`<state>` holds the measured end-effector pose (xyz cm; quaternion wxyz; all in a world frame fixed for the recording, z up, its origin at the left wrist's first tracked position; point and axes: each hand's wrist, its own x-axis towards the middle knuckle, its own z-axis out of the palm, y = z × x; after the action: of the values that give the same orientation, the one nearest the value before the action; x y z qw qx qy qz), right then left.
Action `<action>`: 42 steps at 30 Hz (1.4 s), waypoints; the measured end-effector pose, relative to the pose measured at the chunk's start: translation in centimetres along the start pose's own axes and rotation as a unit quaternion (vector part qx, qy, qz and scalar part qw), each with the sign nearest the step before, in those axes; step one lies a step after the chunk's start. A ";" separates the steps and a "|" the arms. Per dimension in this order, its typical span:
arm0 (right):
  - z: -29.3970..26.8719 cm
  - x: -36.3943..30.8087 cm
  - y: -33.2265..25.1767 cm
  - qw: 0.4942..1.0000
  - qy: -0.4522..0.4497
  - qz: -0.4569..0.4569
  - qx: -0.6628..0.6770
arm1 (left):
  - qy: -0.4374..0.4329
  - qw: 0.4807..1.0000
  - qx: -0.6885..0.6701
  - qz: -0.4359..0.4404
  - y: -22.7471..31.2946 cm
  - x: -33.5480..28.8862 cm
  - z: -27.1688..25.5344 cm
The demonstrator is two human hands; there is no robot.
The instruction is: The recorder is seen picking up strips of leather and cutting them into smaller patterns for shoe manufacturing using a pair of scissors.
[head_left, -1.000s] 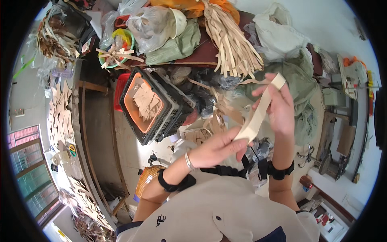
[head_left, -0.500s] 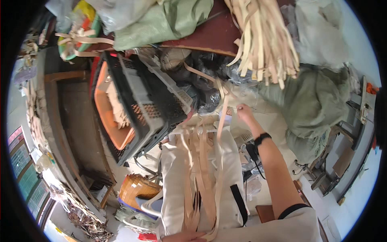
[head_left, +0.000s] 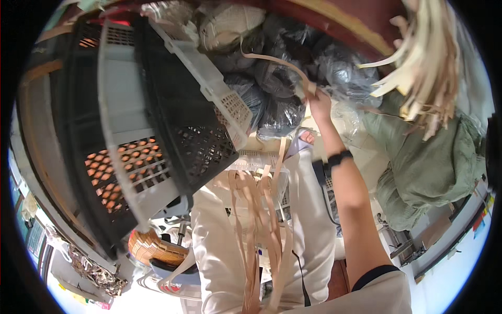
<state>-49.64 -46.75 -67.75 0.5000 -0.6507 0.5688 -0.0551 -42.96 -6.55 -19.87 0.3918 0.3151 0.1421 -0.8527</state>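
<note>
right hand (head_left: 318, 104) is stretched far forward, fingers look closed on a long tan strip (head_left: 277, 59); exact finger placement too small to tell. left hand out of view, can't tell its state. the strip curves from the right hand up and left, over dark plastic bags (head_left: 282, 116). more tan strips (head_left: 254, 209) hang in a loose bunch nearer the body, below and left of that hand, between the legs. stacked crates (head_left: 183, 120) stand left of the hand, pale strip bundle (head_left: 431, 78) hangs to its right off the counter (head_left: 379, 21), green sack (head_left: 434, 162) right and lower. strip should be light, thin, floppy, probably leathery, so not fragile but likely to twist and tangle; best pinched flat across its width near an end, other end left free to trail.
</note>
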 end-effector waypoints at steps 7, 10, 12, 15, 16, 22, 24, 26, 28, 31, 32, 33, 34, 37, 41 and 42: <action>-19.5 -19.6 -22.8 0.927 -0.119 0.176 0.310 | 0.097 0.992 -0.052 -0.069 2.1 -4.6 4.9; -26.4 -27.9 -32.2 0.864 -0.184 0.184 0.431 | 0.109 0.990 0.069 0.055 7.8 -8.1 11.6; -29.7 -32.9 -38.2 0.867 -0.169 0.179 0.433 | 0.113 0.984 0.083 0.112 8.8 -10.8 14.4; -32.8 -39.2 -43.5 0.874 -0.155 0.150 0.436 | 0.097 0.962 0.139 0.215 9.3 -13.7 16.4; -33.8 -41.1 -44.9 0.874 -0.164 0.119 0.441 | 0.122 0.952 0.121 0.255 9.5 -14.3 17.3; -37.2 -49.4 -51.2 0.882 -0.186 -0.001 0.432 | 0.108 0.919 0.011 0.378 11.2 -18.2 21.4; -38.5 -51.7 -52.8 0.861 -0.204 -0.048 0.463 | 0.106 0.916 -0.009 0.387 11.6 -19.3 22.3; -38.5 -53.3 -55.8 0.820 -0.260 -0.110 0.498 | 0.070 0.896 -0.002 0.439 11.3 -20.6 22.6; -37.3 -54.1 -58.3 0.828 -0.239 -0.106 0.496 | 0.072 0.865 0.014 0.497 11.1 -21.6 23.4; -35.2 -53.4 -61.1 0.844 -0.249 -0.107 0.463 | 0.102 0.811 0.042 0.574 10.9 -22.9 24.1; -34.3 -53.1 -62.0 0.840 -0.281 -0.105 0.452 | 0.109 0.789 0.039 0.604 10.9 -23.1 24.2; -33.3 -52.9 -62.7 0.836 -0.314 -0.099 0.438 | 0.120 0.765 0.033 0.632 10.7 -23.1 24.0; -32.3 -52.9 -63.8 0.833 -0.352 -0.090 0.417 | 0.130 0.734 0.057 0.664 10.4 -23.3 23.5; -30.2 -54.2 -66.6 0.873 -0.364 -0.102 0.308 | 0.192 0.702 -0.005 0.686 9.5 -24.4 25.0; -27.7 -55.6 -67.7 0.842 -0.444 -0.135 0.274 | 0.241 0.625 -0.012 0.742 8.9 -26.2 24.1; -26.6 -56.1 -67.9 0.836 -0.462 -0.139 0.262 | 0.250 0.610 -0.022 0.752 8.3 -27.0 23.4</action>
<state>-39.57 -27.78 21.73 0.8436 -0.5172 0.1395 0.0357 -33.24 -7.78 15.47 0.8514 0.5033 -0.0331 -0.1437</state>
